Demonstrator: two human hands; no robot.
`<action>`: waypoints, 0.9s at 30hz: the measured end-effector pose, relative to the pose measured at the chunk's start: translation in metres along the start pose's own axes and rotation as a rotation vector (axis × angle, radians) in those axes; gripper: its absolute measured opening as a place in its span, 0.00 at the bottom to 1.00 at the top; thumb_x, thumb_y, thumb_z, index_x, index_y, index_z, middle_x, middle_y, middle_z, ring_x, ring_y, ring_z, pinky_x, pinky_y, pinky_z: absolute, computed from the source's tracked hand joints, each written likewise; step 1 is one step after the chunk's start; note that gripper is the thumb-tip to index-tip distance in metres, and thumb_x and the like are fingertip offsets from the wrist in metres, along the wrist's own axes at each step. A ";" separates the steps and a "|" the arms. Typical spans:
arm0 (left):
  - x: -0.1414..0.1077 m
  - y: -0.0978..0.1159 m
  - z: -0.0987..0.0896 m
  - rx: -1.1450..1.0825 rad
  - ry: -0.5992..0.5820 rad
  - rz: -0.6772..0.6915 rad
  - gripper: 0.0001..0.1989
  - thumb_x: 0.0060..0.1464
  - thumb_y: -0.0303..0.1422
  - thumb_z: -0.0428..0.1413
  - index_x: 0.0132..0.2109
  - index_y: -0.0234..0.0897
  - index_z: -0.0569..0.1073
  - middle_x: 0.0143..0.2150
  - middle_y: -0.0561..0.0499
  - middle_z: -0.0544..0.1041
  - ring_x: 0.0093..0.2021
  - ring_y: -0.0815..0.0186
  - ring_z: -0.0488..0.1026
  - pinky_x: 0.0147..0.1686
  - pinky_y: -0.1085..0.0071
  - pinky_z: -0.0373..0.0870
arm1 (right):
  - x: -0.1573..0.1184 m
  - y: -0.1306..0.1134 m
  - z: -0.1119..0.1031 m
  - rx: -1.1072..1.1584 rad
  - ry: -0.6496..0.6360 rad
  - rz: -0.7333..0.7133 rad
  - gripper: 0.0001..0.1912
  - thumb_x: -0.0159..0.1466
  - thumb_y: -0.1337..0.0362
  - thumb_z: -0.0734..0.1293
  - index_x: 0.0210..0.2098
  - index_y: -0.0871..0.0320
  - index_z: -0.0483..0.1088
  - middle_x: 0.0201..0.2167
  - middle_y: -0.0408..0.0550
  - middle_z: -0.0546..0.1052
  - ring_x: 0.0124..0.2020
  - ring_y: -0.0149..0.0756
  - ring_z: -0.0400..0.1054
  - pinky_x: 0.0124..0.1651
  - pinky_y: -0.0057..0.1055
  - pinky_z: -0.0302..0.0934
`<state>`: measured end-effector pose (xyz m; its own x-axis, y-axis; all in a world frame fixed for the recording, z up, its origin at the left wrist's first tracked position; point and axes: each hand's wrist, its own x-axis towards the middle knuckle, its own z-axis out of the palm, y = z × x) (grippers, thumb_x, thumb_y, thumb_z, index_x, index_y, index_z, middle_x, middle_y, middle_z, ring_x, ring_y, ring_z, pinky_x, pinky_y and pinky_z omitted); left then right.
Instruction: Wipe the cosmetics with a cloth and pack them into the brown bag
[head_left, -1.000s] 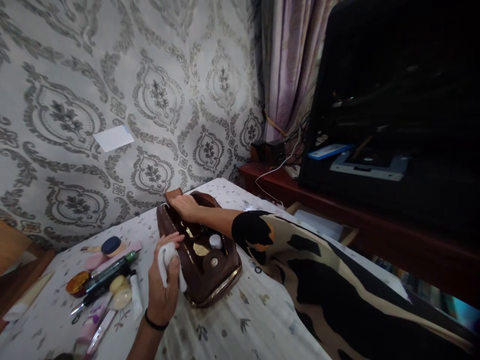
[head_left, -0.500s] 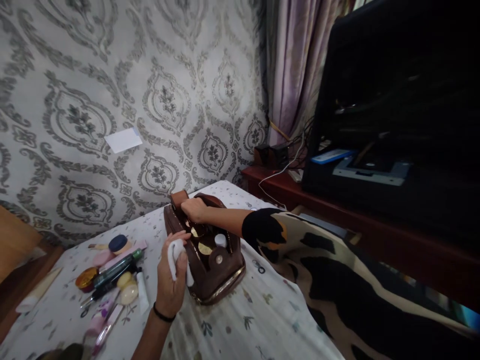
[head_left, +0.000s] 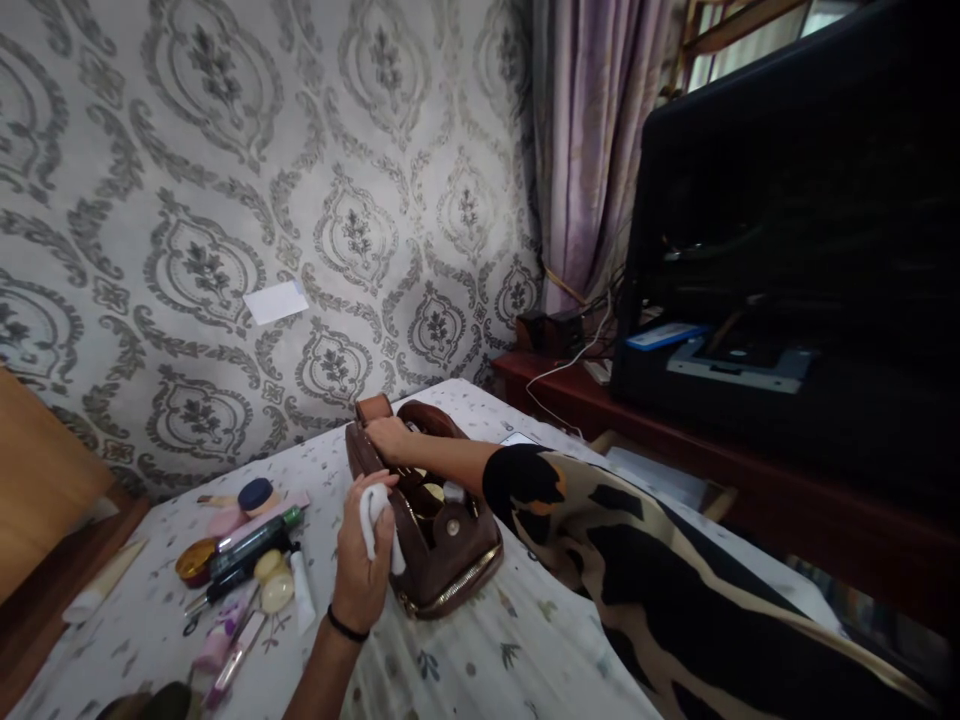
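Note:
A brown leather handbag (head_left: 471, 565) lies on the patterned sheet with its zip open. Inside it a white-capped item (head_left: 453, 493) and a round yellowish thing (head_left: 435, 492) show in part. My left hand (head_left: 361, 565) is closed on a folded white cloth (head_left: 373, 515), with its fingertips at the bag's near left rim. My right hand (head_left: 388, 440) reaches down into the far end of the bag, close to the brown strap (head_left: 373, 407). The bag hides its fingers, so what they hold, if anything, does not show.
Left of the bag lie several cosmetics: a dark green bottle (head_left: 251, 560), a blue-lidded jar (head_left: 257, 496), a white tube (head_left: 302, 590) and an amber jar (head_left: 196, 562). A large black television (head_left: 750, 250) stands on a red-brown cabinet (head_left: 540, 385) to the right.
My right hand has sunk deeper into the far end of the bag. My left hand keeps the white cloth at the rim. The whole view has shifted slightly.

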<state>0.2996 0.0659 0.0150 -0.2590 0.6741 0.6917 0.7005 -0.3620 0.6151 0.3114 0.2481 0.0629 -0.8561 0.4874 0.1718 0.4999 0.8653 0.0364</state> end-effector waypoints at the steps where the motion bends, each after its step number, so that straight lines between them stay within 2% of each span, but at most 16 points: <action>1: 0.000 0.000 0.000 0.002 -0.005 0.007 0.16 0.65 0.39 0.45 0.51 0.37 0.71 0.54 0.41 0.73 0.58 0.56 0.67 0.64 0.51 0.55 | 0.001 0.003 0.000 0.000 -0.017 -0.006 0.17 0.67 0.59 0.65 0.53 0.60 0.68 0.51 0.52 0.72 0.47 0.40 0.70 0.48 0.43 0.68; 7: 0.000 -0.004 -0.002 -0.007 -0.020 0.012 0.15 0.65 0.39 0.46 0.51 0.38 0.70 0.54 0.42 0.73 0.60 0.55 0.65 0.64 0.51 0.56 | -0.003 0.012 -0.001 0.014 -0.063 0.003 0.15 0.67 0.61 0.66 0.51 0.60 0.69 0.53 0.52 0.72 0.50 0.42 0.69 0.50 0.44 0.68; 13: 0.001 -0.002 -0.002 0.002 -0.023 0.029 0.15 0.65 0.38 0.46 0.52 0.38 0.70 0.54 0.42 0.73 0.59 0.56 0.66 0.64 0.52 0.55 | -0.010 0.012 -0.006 0.093 -0.103 0.053 0.14 0.66 0.61 0.66 0.50 0.60 0.70 0.50 0.51 0.73 0.48 0.40 0.71 0.48 0.42 0.69; 16: 0.001 -0.001 -0.002 0.004 -0.021 0.042 0.15 0.65 0.38 0.46 0.52 0.38 0.70 0.54 0.43 0.73 0.58 0.57 0.67 0.64 0.52 0.55 | -0.007 0.012 -0.016 0.135 -0.092 0.127 0.15 0.67 0.60 0.66 0.50 0.60 0.69 0.49 0.51 0.73 0.46 0.40 0.71 0.47 0.41 0.69; 21: 0.000 -0.003 -0.003 0.014 -0.024 0.052 0.15 0.64 0.38 0.46 0.52 0.38 0.70 0.53 0.43 0.73 0.57 0.58 0.68 0.64 0.53 0.56 | 0.001 0.022 -0.043 0.164 -0.015 0.216 0.17 0.68 0.58 0.65 0.52 0.60 0.69 0.50 0.52 0.74 0.47 0.40 0.71 0.48 0.43 0.68; 24: 0.000 -0.003 -0.002 0.025 -0.019 0.040 0.15 0.64 0.38 0.46 0.52 0.37 0.70 0.54 0.42 0.73 0.57 0.57 0.68 0.64 0.53 0.56 | -0.002 0.025 -0.052 0.152 -0.003 0.178 0.16 0.69 0.61 0.63 0.53 0.61 0.69 0.50 0.54 0.75 0.50 0.42 0.71 0.49 0.40 0.67; 27: 0.000 -0.002 -0.002 0.019 -0.018 0.036 0.15 0.64 0.38 0.47 0.52 0.38 0.71 0.53 0.43 0.74 0.57 0.57 0.68 0.64 0.52 0.56 | -0.012 0.018 -0.045 0.126 -0.052 0.039 0.13 0.68 0.63 0.64 0.50 0.61 0.71 0.49 0.54 0.76 0.51 0.42 0.71 0.49 0.38 0.67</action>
<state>0.2963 0.0652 0.0144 -0.2218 0.6723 0.7063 0.7216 -0.3740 0.5826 0.3368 0.2527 0.1063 -0.8437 0.5233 0.1194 0.5151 0.8519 -0.0941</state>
